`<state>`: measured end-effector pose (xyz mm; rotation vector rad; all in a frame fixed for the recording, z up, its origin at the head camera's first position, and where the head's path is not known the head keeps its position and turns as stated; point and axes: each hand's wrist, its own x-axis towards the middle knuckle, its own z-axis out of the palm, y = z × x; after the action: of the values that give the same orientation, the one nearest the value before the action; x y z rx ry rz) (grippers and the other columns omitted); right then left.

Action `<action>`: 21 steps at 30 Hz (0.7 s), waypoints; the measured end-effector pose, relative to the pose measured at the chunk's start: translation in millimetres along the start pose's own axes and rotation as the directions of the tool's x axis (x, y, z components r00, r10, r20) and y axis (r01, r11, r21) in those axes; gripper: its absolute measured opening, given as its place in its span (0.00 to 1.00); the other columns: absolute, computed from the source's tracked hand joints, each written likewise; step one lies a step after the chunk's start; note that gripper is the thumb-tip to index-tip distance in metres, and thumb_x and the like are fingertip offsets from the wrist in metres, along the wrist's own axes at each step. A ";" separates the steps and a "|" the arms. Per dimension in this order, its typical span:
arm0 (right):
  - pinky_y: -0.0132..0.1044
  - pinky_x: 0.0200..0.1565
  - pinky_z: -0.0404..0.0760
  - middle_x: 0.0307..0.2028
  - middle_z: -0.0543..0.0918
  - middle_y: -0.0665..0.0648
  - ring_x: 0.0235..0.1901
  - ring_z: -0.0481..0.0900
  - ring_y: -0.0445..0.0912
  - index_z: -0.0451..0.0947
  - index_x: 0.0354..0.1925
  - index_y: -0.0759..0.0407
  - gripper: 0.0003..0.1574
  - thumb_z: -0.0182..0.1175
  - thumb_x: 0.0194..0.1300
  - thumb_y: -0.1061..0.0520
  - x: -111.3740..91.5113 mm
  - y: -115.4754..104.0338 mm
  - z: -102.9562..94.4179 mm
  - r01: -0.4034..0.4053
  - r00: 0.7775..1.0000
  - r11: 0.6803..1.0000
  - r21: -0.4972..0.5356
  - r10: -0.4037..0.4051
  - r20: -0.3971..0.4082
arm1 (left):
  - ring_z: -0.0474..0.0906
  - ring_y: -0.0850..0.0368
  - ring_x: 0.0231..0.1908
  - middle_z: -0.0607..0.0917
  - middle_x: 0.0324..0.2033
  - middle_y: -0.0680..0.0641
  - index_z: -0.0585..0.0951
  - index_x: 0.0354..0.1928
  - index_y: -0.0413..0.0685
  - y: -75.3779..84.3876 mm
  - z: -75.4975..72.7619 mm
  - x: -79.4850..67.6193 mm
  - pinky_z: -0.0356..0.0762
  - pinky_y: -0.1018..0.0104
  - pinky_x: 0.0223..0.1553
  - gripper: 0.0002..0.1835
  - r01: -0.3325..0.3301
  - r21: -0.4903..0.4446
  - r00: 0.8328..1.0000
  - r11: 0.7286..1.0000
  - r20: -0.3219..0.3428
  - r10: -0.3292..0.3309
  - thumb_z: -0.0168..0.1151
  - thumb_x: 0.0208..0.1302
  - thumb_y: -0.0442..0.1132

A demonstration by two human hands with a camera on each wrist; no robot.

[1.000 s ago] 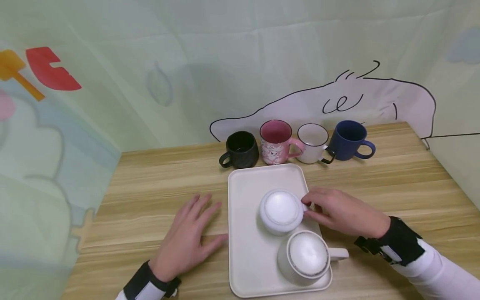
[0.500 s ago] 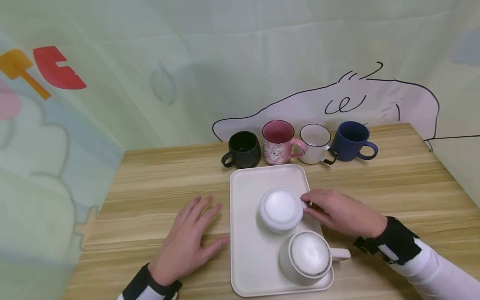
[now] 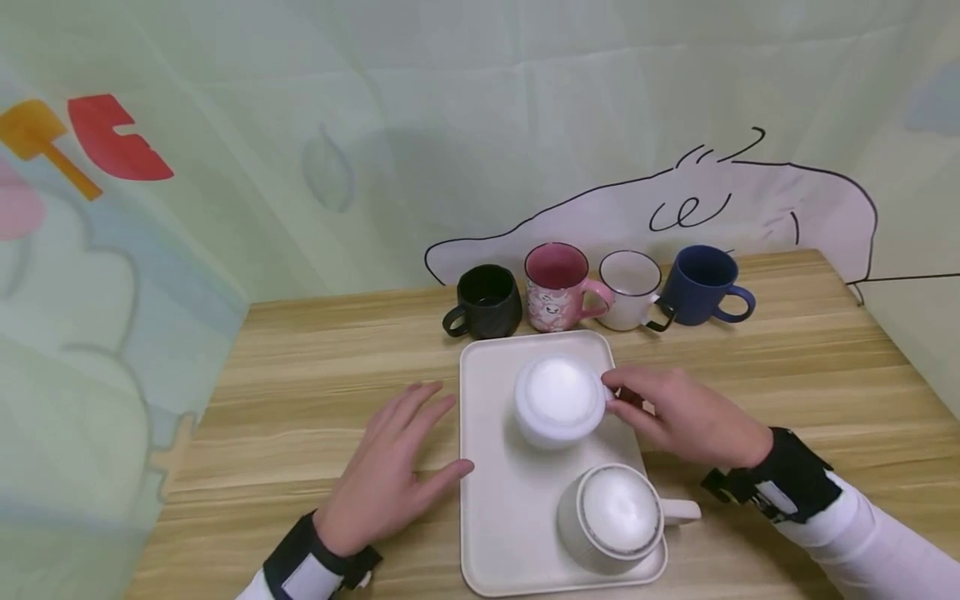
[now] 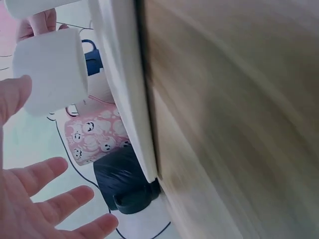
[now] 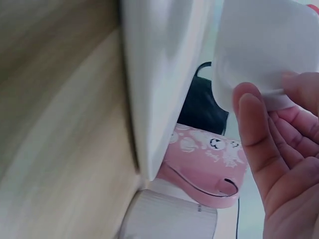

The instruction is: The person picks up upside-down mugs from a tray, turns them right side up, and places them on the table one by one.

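Note:
My right hand (image 3: 686, 412) pinches the handle of a smooth white mug (image 3: 558, 400), which is upside down with its base facing up. Both wrist views show that white mug (image 4: 50, 69) held off the beige tray (image 3: 491, 533). A second upside-down white mug (image 3: 618, 512), with ribbed sides, rests on the tray's near right part, its handle sticking out over the rim. To the left, my left hand (image 3: 390, 467) has its fingers spread, the thumb over the tray's left edge, and holds nothing.
Along the back of the wooden table (image 3: 322, 358), behind the tray, stand upright a black mug (image 3: 491, 312), a pink mug (image 3: 551, 304), a white mug with dark rim (image 3: 622, 304) and a blue mug (image 3: 693, 296). A printed cloth (image 3: 450, 125) hangs behind them.
The smooth white mug has come up off the tray and moved slightly away from me, with my right hand on its handle. My left hand has shifted a little right, toward the tray.

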<state>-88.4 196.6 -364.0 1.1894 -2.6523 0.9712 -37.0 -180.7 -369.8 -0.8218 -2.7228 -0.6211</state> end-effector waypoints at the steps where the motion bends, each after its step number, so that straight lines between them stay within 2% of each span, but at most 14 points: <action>1: 0.29 0.35 0.79 0.38 0.78 0.39 0.34 0.75 0.34 0.78 0.51 0.48 0.12 0.61 0.71 0.53 1.2 -1.0 -1.3 0.013 1.000 1.000 0.004 -0.013 -0.020 | 0.60 0.44 0.69 0.67 0.69 0.44 0.71 0.70 0.52 1.1 0.0 2.2 0.56 0.41 0.66 0.40 -0.002 -0.013 1.000 1.000 -0.001 0.002 0.62 0.62 0.66; 4: 0.29 0.36 0.80 0.39 0.80 0.41 0.35 0.77 0.34 0.78 0.53 0.50 0.15 0.63 0.69 0.57 5.2 -4.8 -5.6 0.050 0.996 0.999 0.020 -0.048 -0.078 | 0.60 0.48 0.69 0.68 0.69 0.45 0.70 0.70 0.52 4.7 0.3 8.8 0.58 0.45 0.67 0.39 0.009 -0.054 1.000 0.999 0.000 -0.009 0.62 0.63 0.65; 12: 0.32 0.34 0.82 0.40 0.83 0.47 0.34 0.79 0.36 0.77 0.56 0.56 0.22 0.64 0.65 0.66 16.2 -15.3 -13.3 0.121 0.978 0.968 0.220 -0.078 -0.192 | 0.63 0.56 0.67 0.71 0.66 0.51 0.71 0.69 0.49 18.3 3.5 32.0 0.63 0.55 0.66 0.36 0.023 -0.215 1.000 0.976 -0.016 -0.027 0.63 0.65 0.60; 16: 0.35 0.35 0.83 0.41 0.83 0.50 0.34 0.81 0.39 0.76 0.57 0.61 0.23 0.62 0.64 0.71 21.7 -21.6 -14.7 0.133 0.970 0.941 0.312 -0.059 -0.236 | 0.67 0.61 0.63 0.72 0.63 0.59 0.72 0.67 0.58 27.0 4.6 45.5 0.69 0.57 0.61 0.31 0.035 -0.325 0.999 0.945 -0.015 -0.043 0.64 0.65 0.57; 21: 0.40 0.36 0.85 0.44 0.83 0.54 0.34 0.83 0.44 0.75 0.57 0.66 0.23 0.60 0.64 0.74 27.7 -26.8 -15.3 0.133 0.962 0.894 0.428 -0.013 -0.271 | 0.72 0.61 0.53 0.76 0.55 0.63 0.74 0.62 0.63 39.6 8.0 61.0 0.77 0.57 0.49 0.26 0.095 -0.466 0.994 0.879 0.003 -0.106 0.67 0.64 0.55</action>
<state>-91.7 174.2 -329.3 1.1214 -2.2265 1.6544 -65.0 -118.4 -343.6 -0.7609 -2.6379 -1.3376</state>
